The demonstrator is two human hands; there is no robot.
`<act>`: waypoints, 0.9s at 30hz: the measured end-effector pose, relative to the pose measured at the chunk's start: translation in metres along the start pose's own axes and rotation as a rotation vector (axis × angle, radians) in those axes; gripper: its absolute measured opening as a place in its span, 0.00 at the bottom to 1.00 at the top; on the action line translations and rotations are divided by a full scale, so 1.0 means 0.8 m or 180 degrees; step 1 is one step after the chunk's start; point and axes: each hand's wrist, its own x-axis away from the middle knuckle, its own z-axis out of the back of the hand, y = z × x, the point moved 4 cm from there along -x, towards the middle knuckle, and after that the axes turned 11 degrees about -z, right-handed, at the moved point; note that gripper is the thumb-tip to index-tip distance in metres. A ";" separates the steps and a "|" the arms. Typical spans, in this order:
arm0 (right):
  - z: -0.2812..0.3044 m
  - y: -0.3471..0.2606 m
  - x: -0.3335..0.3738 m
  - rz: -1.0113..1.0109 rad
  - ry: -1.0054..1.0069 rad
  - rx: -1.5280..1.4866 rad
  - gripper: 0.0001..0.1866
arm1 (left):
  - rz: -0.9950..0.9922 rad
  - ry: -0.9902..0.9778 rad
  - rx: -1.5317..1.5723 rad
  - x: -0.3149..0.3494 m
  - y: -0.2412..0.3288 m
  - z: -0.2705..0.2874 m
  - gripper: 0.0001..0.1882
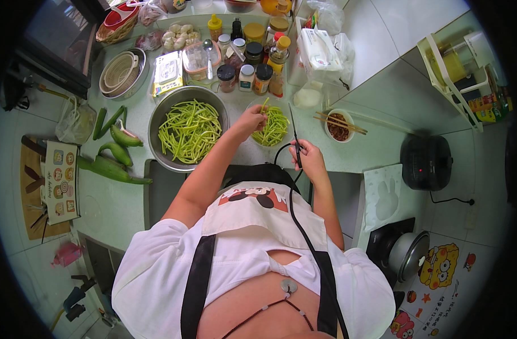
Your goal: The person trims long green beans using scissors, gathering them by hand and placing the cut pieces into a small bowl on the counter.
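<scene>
My left hand (252, 122) reaches over a small see-through bowl (288, 129) of cut green stalks (274, 125). Its fingers are closed on a green stalk (265, 103) that sticks up past the fingertips. To the right of that bowl, my right hand (310, 156) grips a slim black tool (297, 144) with a narrow tip pointing away from me. Whether it is a knife cannot be made out. Left of my left forearm stands a large metal bowl (152, 127) with many more cut green stalks (190, 129) in it.
Bottles and jars (254, 53) crowd the back of the counter. A white bowl (349, 120) with chopsticks across it stands at the right. Long green vegetables (114, 168) lie at the left. A black cable (293, 209) hangs down my front. A pot (408, 257) stands far right.
</scene>
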 end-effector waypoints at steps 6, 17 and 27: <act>0.002 0.000 -0.003 -0.0036 -0.0122 -0.0038 0.14 | 0.0181 -0.0075 0.0206 0.016 0.018 -0.009 0.15; -0.010 0.005 -0.008 0.0039 -0.0449 0.0208 0.12 | 0.0064 -0.0063 0.0504 0.017 0.008 -0.015 0.11; -0.029 -0.004 -0.008 -0.0391 -0.0741 -0.0076 0.11 | -0.0352 -0.0089 -0.1074 0.037 0.014 -0.030 0.09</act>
